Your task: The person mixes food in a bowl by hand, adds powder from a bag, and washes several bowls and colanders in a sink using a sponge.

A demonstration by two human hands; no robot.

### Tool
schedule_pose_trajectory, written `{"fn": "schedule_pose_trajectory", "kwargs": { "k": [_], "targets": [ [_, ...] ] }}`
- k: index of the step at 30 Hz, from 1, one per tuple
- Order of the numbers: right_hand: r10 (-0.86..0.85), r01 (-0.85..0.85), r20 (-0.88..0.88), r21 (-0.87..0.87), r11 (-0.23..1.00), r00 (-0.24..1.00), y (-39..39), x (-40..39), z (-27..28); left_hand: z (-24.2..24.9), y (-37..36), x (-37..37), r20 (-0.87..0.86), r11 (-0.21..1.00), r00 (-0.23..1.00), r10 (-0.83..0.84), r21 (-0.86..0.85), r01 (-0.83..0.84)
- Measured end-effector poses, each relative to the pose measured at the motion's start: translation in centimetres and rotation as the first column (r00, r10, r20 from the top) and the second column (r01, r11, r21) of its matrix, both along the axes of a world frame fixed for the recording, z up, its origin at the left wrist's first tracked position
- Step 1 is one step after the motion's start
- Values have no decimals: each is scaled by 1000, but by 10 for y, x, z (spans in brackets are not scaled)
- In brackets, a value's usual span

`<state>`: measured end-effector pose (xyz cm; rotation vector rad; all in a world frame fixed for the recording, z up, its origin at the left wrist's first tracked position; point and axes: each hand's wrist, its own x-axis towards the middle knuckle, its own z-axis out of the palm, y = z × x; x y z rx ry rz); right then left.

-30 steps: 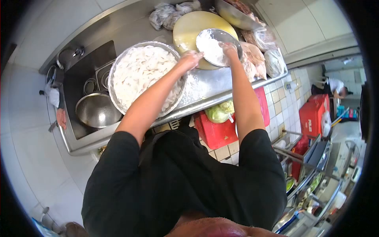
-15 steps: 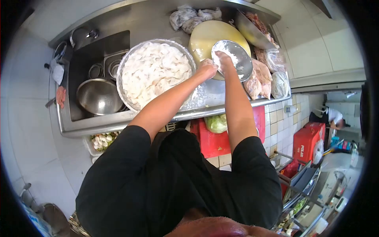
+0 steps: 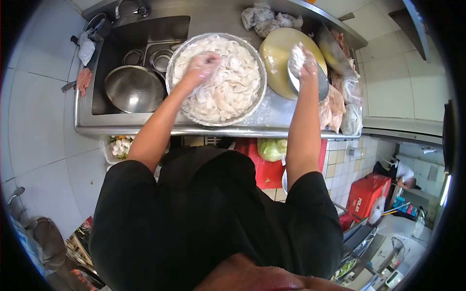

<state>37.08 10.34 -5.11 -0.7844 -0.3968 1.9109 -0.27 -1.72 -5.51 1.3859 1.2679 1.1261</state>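
Note:
A wide round metal bowl (image 3: 265,89) is heaped with pale strips (image 3: 233,92) coated in white powder. Over the left part of this heap is my left hand (image 3: 200,69), its fingers smeared by motion. To the right, my right hand (image 3: 308,67) is cupped around a handful of white powder (image 3: 296,59) that looks like flour. It is over a smaller metal bowl (image 3: 322,86), which also has white powder in it and overlaps a round yellowish chopping block (image 3: 276,56).
At left a sink (image 3: 141,31) holds a metal wok-like bowl (image 3: 135,89). Plastic bags (image 3: 264,19) lie behind the block, and bagged meat (image 3: 335,104) to its right. Under the counter, a cabbage (image 3: 272,149) rests on something red. Another person (image 3: 404,172) is far right.
My left hand has moved from beside the smaller bowl to over the heaped strips. My right hand has come up out of that bowl with powder in it. The view has shifted.

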Motion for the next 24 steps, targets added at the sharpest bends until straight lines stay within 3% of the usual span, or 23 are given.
{"fn": "schedule_pose_trajectory", "kwargs": {
  "k": [1, 2, 4, 5, 6, 7, 8, 9, 11, 14, 17, 18, 21, 22, 24],
  "targets": [
    [-119, 121, 141, -7, 993, 983, -10, -35, 22, -8, 0, -30, -100, 999, 994, 43, -8, -44],
    [-229, 238, 279, 1, 971, 933, -20, -74, 40, -11, -3, -53, -70, 994, 994, 89, -60, -93],
    [-91, 48, 625, 85, 995, 775, -20, -132, 46, -9, -15, -84, -268, 979, 942, 202, 20, -204],
    [-12, -14, 733, 29, 999, 680, -1, -143, 18, -8, -20, -95, -358, 965, 897, 260, 69, -253],
    [140, -176, 714, -24, 984, 686, -9, -168, 29, -10, -25, -102, -360, 963, 895, 264, 55, -262],
    [68, -194, 818, 53, 980, 571, 4, -184, -3, -15, -30, -108, -359, 962, 894, 268, 41, -271],
    [151, -247, 747, 18, 969, 648, 3, -203, -8, -19, -34, -113, -359, 959, 893, 271, 26, -281],
    [140, -326, 801, 72, 943, 582, 3, -220, -18, -24, -37, -116, -323, 959, 907, 269, 7, -282],
    [157, -320, 878, -5, 948, 452, -42, -264, 24, -31, -44, -119, -249, 960, 932, 262, -33, -279],
    [273, -557, 948, -139, 819, 166, -78, -280, 58, -34, -55, -123, -375, 934, 856, 356, 109, -341],
    [31, -812, 966, -232, 536, -256, -88, -263, 45, -40, -60, -123, -385, 911, 829, 405, 93, -402],
    [-159, -851, 923, -243, 465, -350, -90, -249, 32, -44, -61, -122, -392, 919, 840, 375, 36, -394],
    [-277, -931, 947, -52, 362, -160, -63, -209, 22, -46, -62, -117, -360, 932, 905, 226, -189, -308],
    [-280, -813, 909, -100, 573, -309, -59, -216, 19, -53, -63, -113, -452, 940, 857, 248, -100, -325],
    [-376, -861, 926, 161, 481, -37, -70, -209, 18, -64, -63, -109, -563, 936, 790, 242, -79, -343]
  ]
}}
